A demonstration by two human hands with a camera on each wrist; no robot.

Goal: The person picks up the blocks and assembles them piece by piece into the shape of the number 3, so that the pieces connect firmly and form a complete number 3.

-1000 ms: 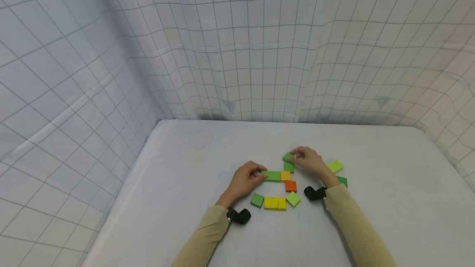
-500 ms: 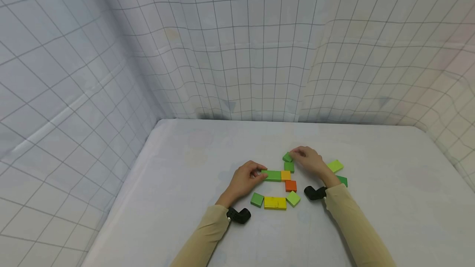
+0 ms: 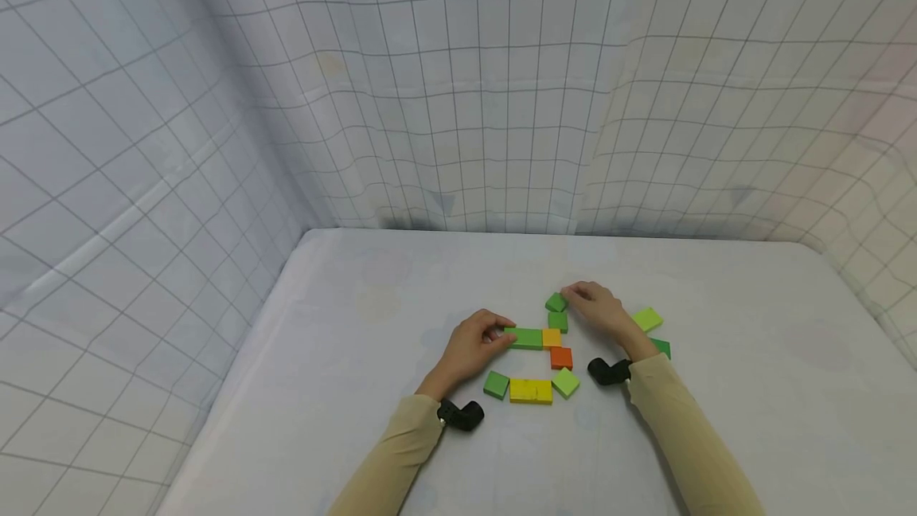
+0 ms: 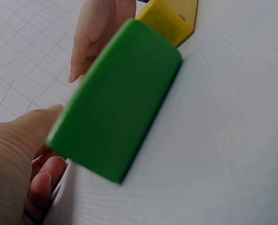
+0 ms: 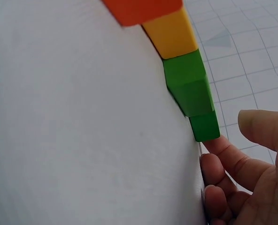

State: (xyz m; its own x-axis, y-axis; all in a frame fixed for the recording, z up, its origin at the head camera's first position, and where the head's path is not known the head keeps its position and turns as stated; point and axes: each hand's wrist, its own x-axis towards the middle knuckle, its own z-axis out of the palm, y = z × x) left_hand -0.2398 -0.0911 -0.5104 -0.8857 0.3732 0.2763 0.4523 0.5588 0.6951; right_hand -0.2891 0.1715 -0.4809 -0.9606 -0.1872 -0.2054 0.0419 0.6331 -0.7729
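In the head view my left hand (image 3: 476, 343) has its thumb and index finger at the left end of a long green block (image 3: 526, 338), pinching it. An orange-yellow block (image 3: 551, 338) adjoins the long block's right end. My right hand (image 3: 597, 309) is beside a tilted small green block (image 3: 556, 302), which sits just beyond another green block (image 3: 557, 322). In the right wrist view its thumb (image 5: 261, 126) stands apart from the row, while the index fingertip lies close behind the last green block (image 5: 205, 126); contact is unclear. A red-orange block (image 3: 562, 358) lies nearer.
Toward the front, a dark green block (image 3: 496, 385), a yellow block (image 3: 531, 391) and a lime block (image 3: 566, 383) form a row. Beyond the right forearm lie a lime block (image 3: 647, 319) and a partly hidden green block (image 3: 661, 349). Gridded cloth (image 3: 501, 102) hangs behind the white table (image 3: 344, 301).
The right fingers have let go of the small green block and drawn slightly to the right, leaving it tilted at the top of the column. The left hand has stayed put.
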